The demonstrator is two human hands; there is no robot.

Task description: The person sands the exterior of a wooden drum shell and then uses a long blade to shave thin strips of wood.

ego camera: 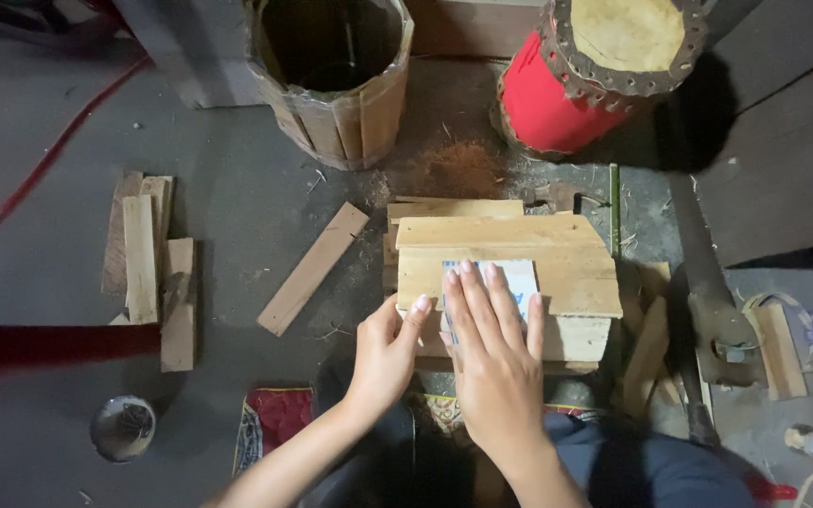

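On the stack of wooden slats (510, 259) in the middle of the floor (39, 273), I see my right hand (493, 339) lying open and flat, pressing a white-and-blue sheet (519, 282) onto the top slat. My left hand (390, 353) curls around the stack's near left edge. Left of the stack lies a loose slat (312, 268); beyond it stand a wooden barrel (336, 80) and a red drum (595, 71).

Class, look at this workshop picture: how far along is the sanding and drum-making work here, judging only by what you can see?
Done, apparently: a red drum with its skin on. In hand: the right hand presses a white sheet, possibly sandpaper, flat on the wooden slat topping a stack, while the left hand steadies the edge. Left: a slatted shell stands open, and loose slats lie unused.
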